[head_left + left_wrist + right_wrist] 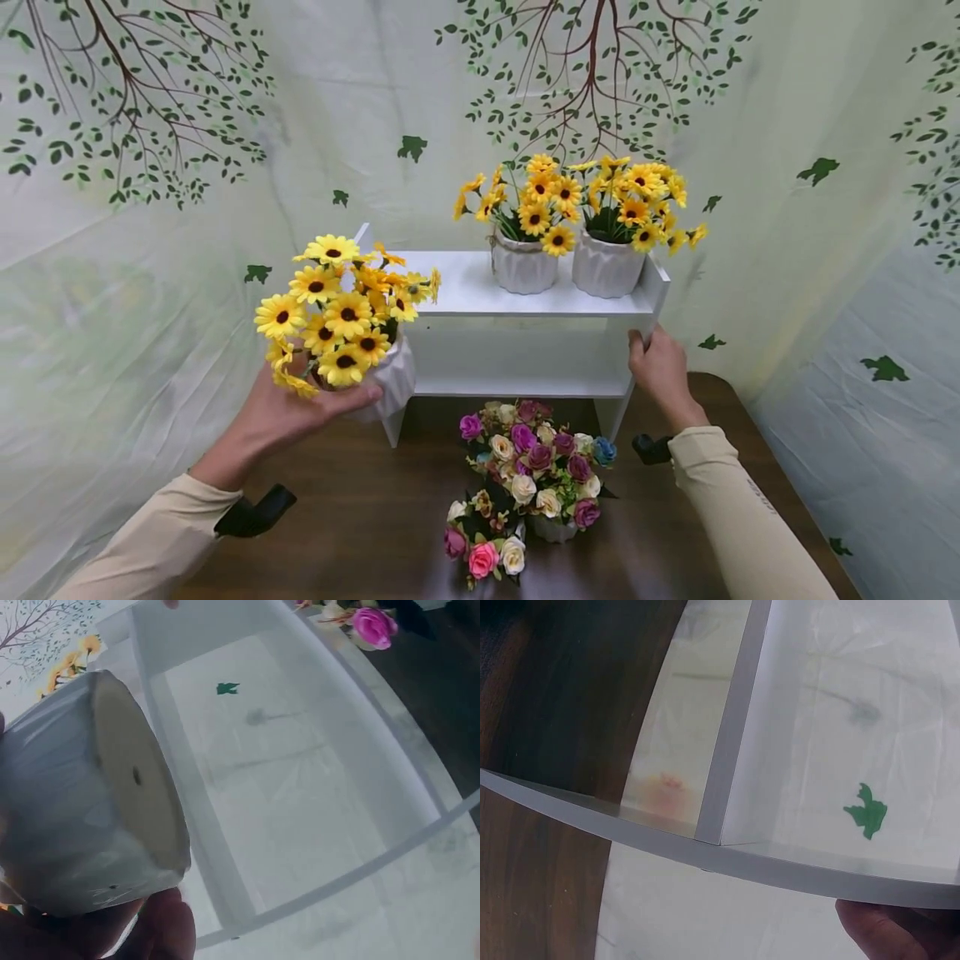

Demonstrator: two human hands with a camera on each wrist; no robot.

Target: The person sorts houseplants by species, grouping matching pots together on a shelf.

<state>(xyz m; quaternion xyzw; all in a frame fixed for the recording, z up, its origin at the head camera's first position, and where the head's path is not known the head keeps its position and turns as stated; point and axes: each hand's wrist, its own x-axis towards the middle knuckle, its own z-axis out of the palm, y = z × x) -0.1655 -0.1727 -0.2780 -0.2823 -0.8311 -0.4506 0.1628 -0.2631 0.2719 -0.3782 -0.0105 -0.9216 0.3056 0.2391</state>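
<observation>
My left hand grips a white pot of yellow daisy-like flowers, held up in front of the left end of a white two-tier shelf. In the left wrist view the pot is tipped, showing its flat base with a small hole. At the shelf's right side panel, my right hand holds the front edge, thumb toward the inside. Its fingertips show against the panel in the right wrist view. Two similar pots, a left one and a right one, stand on the upper tier.
Mixed artificial roses in a pale pot stand on the dark wooden table before the shelf, with a smaller rose bunch nearer me. A leaf-printed curtain hangs behind and at both sides.
</observation>
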